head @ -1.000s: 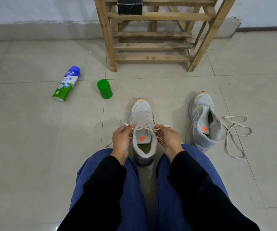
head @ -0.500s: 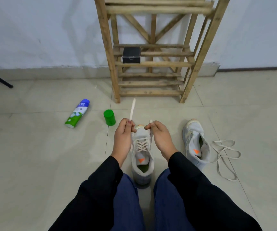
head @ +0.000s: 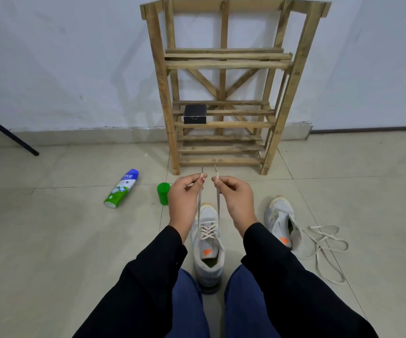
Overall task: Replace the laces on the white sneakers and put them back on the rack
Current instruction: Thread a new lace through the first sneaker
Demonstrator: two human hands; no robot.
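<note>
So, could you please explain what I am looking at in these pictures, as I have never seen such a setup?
There is no machine here: a person works with bare hands over a tiled floor. The camera is worn on the head, so it looks forward and down past the black sleeves and blue trousers. Straight ahead stands a white sneaker, partly laced. The left hand pinches one end of its lace and the right hand pinches the other, with both strands drawn up. To the right is the second sneaker, unlaced, with a loose lace beside it. On the left lie a spray can and a green cap. Against the wall stands a wooden rack with a small black box on one shelf.
</note>
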